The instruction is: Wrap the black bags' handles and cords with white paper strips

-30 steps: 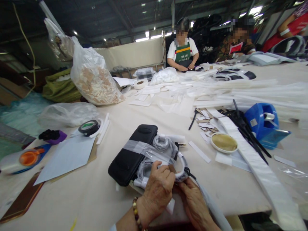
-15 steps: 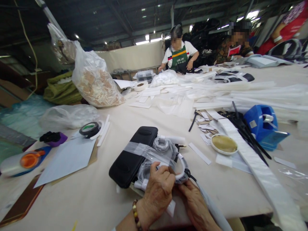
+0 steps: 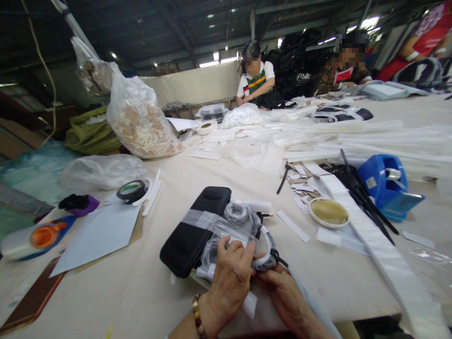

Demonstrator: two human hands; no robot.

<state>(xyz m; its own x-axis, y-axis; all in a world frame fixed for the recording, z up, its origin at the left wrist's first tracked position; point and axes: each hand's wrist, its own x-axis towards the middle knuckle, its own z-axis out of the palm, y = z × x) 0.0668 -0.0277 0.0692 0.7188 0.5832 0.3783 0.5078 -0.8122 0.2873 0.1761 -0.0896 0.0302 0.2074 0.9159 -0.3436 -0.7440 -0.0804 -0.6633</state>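
Both my left hand [image 3: 231,278] and right hand [image 3: 287,294] sit half-curled at the wrapped handle [image 3: 270,242] beside the black bag [image 3: 196,230] on the table [image 3: 116,292], exact grip hidden; from afar I judge it handle wrapping, the next move calling for steady fingertips.

Dark roof [image 3: 141,35], metal beams [image 3: 176,26] across top of frame. Small lights [image 3: 113,55] dotted upper left and upper middle; bright strip [image 3: 229,60] upper middle, another upper right. Pale partition [image 3: 197,81] upper middle, thin post [image 3: 253,26] just right of it. Pale cord [image 3: 54,106] hanging upper left. Upper left corner dim. Light-topped table [image 3: 120,301] filling center and bottom.
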